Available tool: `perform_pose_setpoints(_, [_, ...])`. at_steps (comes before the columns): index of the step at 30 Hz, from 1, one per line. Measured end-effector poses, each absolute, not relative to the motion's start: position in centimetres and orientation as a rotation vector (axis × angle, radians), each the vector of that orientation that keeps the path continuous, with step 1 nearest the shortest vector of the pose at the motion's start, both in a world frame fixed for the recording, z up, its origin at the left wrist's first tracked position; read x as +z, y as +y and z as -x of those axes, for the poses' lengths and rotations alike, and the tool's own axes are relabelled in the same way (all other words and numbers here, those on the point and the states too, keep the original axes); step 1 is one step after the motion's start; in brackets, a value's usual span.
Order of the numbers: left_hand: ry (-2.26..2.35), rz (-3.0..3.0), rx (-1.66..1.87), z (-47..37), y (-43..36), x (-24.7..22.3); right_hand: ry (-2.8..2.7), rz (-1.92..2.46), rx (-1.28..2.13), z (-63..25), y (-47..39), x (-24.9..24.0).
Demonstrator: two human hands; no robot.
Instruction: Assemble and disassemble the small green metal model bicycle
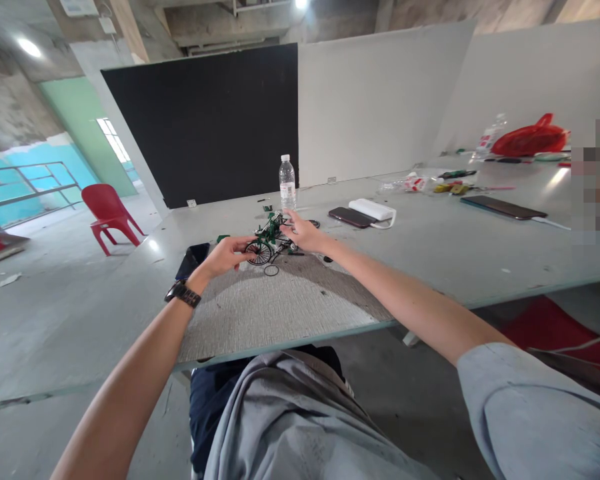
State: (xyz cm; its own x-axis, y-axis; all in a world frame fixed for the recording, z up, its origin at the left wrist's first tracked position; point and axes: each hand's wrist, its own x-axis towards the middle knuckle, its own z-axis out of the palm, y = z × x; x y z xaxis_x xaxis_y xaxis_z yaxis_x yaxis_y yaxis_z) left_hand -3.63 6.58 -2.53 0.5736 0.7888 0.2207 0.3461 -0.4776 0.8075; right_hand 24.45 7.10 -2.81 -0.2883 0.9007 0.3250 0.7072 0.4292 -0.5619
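Far left: red chair point(105, 208) on the floor, beyond the table point(430, 257). Dark phone point(194, 259) flat on the table, just beside the left wrist, which wears a watch point(183, 293). Left hand point(223, 257): thumb and fingers closed on the near wheel of a small green-and-black bike point(269, 235); no visible gap at the rim. Bike stands near the table's front edge, between the two hands. Thin black ring point(271, 271) flat on the table, just in front of the wheel. Clear bottle point(288, 188) upright behind the bike. Right hand point(304, 233): fingers bent at the bike's upper part; cannot tell how far closed, or which part, if any, is held. Right of it: second phone point(347, 216), with a white power bank point(373, 209) beside it. Farther right: plastic packaging point(413, 183), third phone point(500, 207) with white cable, red bag point(533, 140) at the back.
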Motion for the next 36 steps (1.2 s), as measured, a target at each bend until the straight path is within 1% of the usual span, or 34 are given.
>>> perform_pose_setpoints(9, [0.872,-2.097,0.76,3.7,6.6,-2.4,-2.026,1.345,0.299,-24.4,7.4,-3.0])
perform_pose_setpoints(21, [1.11,-2.225,0.873,5.0,8.3,-3.2,-1.894,1.391,0.314,-24.4,6.8,-2.8])
perform_pose_setpoints(26, [1.105,-2.187,0.846,5.0,8.2,-3.2,-1.944,1.359,0.348,-23.9,6.4,-2.9])
perform_pose_setpoints(36, [1.104,-2.114,0.798,5.0,8.3,-3.8,-1.959,1.333,0.263,-23.2,6.1,-3.1])
